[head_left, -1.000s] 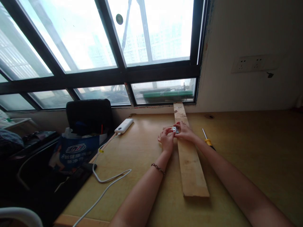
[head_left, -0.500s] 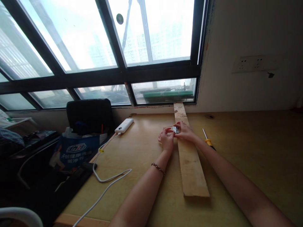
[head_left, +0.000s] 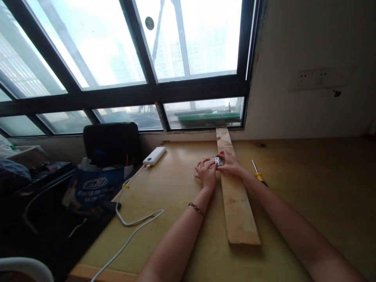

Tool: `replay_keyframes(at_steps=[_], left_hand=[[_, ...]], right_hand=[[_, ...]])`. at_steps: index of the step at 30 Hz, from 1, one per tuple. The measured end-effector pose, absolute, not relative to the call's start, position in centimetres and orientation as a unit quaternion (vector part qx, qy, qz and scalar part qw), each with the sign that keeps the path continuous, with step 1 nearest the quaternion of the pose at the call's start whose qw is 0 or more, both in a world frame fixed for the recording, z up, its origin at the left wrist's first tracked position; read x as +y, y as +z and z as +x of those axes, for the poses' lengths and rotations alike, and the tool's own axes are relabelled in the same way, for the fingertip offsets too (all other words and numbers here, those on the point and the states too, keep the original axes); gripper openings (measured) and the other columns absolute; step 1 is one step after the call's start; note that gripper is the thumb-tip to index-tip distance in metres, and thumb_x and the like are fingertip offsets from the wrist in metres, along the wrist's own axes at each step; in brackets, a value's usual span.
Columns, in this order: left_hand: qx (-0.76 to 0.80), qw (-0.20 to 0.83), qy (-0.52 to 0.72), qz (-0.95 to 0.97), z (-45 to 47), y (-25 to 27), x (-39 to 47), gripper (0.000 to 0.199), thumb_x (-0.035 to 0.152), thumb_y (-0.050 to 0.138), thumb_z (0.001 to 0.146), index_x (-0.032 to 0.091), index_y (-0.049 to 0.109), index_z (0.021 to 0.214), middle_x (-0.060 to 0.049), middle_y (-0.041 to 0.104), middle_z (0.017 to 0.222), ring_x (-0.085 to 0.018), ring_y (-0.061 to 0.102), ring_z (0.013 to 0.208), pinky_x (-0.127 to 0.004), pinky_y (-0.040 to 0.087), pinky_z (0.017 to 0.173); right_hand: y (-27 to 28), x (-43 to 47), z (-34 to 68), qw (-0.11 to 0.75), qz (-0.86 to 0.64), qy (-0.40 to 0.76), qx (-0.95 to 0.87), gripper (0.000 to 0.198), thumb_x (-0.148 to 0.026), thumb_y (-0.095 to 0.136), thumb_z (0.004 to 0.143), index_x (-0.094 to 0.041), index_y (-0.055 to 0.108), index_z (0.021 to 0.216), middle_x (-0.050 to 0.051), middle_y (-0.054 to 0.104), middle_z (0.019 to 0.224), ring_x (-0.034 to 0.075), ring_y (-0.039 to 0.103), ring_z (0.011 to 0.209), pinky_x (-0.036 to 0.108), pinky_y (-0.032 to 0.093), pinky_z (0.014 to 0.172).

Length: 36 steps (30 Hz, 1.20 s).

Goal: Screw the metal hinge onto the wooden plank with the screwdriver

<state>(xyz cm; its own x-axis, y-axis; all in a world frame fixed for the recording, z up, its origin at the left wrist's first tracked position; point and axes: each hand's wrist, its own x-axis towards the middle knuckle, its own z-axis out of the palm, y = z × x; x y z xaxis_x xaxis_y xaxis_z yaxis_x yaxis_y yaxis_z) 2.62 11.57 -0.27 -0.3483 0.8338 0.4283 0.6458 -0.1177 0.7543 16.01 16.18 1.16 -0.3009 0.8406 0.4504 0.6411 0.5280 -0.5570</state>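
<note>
A: Hands?
B: Right hand (head_left: 230,163) pinching metal plate (head_left: 218,161) over board (head_left: 239,211), contact unclear; left hand (head_left: 207,174) at its edge, grip can't tell.
A: Good technique?
B: Firm right pinch; left guiding lightly; plate square to board.

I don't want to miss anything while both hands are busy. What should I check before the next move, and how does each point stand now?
1. Right hand gripping the metal piece: ok, between thumb and fingers.
2. Left hand close by: ok, though whether it grips the piece too, cannot tell.
3. Metal piece resting on the wooden board: cannot tell; it overlaps the board's left edge in view.
4. Screws in the piece's holes: cannot tell, too small.
5. Screwdriver apart from the board: ok, lying on the table to its right.
6. White cable clear of the board: ok, well to its left.
</note>
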Motion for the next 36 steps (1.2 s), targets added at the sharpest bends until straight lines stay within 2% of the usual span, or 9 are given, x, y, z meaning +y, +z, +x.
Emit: replay_keyframes(at_steps=[5,11,16,23,28,36], left_hand=[[0.632,0.095,0.505,0.580,2.6,-0.5,11.6,0.011,0.036,0.061,0.074,0.036,0.069,0.081,0.003,0.060,0.114,-0.027,0.036,0.118,-0.054,0.011,0.101],[0.594,0.132,0.525,0.595,2.4,-1.0,12.3,0.013,0.034,0.061,0.075,0.033,0.070,0.083,-0.001,0.068,0.099,-0.025,0.044,0.113,-0.056,0.004,0.103],[0.607,0.148,0.533,0.571,2.4,-1.4,12.6,0.013,0.033,0.062,0.073,0.034,0.070,0.084,0.001,0.065,0.106,-0.023,0.050,0.110,-0.055,0.006,0.104],[0.603,0.175,0.524,0.575,2.4,-1.3,12.5,0.015,0.032,0.061,0.074,0.035,0.069,0.086,0.000,0.065,0.106,-0.024,0.048,0.114,-0.054,-0.002,0.105],[0.598,0.171,0.532,0.574,2.7,-1.0,12.3,0.014,0.030,0.062,0.072,0.033,0.069,0.084,0.000,0.064,0.106,-0.023,0.047,0.115,-0.054,-0.001,0.105],[0.608,0.171,0.525,0.571,2.7,-0.8,12.1,0.012,0.028,0.060,0.072,0.028,0.068,0.080,-0.002,0.061,0.107,-0.022,0.048,0.111,-0.051,0.002,0.106]], right_hand=[[1.2,16.2,16.0,0.364,-0.467,0.135,-0.794,0.055,-0.041,0.070,0.058,-0.020,0.052,0.106,0.007,0.054,0.109,0.024,0.052,0.102,0.037,0.040,0.089],[1.3,16.2,16.0,0.358,-0.469,0.132,-0.797,0.056,-0.039,0.071,0.059,-0.019,0.051,0.107,0.007,0.055,0.109,0.024,0.052,0.103,0.037,0.040,0.089],[1.3,16.1,15.9,0.363,-0.464,0.142,-0.795,0.059,-0.042,0.072,0.057,-0.019,0.049,0.106,0.007,0.056,0.109,0.024,0.052,0.103,0.037,0.040,0.089],[1.4,16.0,16.0,0.362,-0.466,0.137,-0.795,0.057,-0.043,0.070,0.058,-0.018,0.051,0.106,0.007,0.055,0.109,0.024,0.052,0.104,0.037,0.040,0.090],[1.3,16.2,16.0,0.363,-0.467,0.133,-0.795,0.056,-0.037,0.070,0.057,-0.019,0.052,0.107,0.006,0.055,0.108,0.024,0.052,0.102,0.037,0.040,0.089],[1.2,16.3,16.0,0.359,-0.469,0.131,-0.796,0.056,-0.037,0.071,0.057,-0.019,0.053,0.106,0.007,0.054,0.108,0.024,0.051,0.103,0.037,0.040,0.090]])
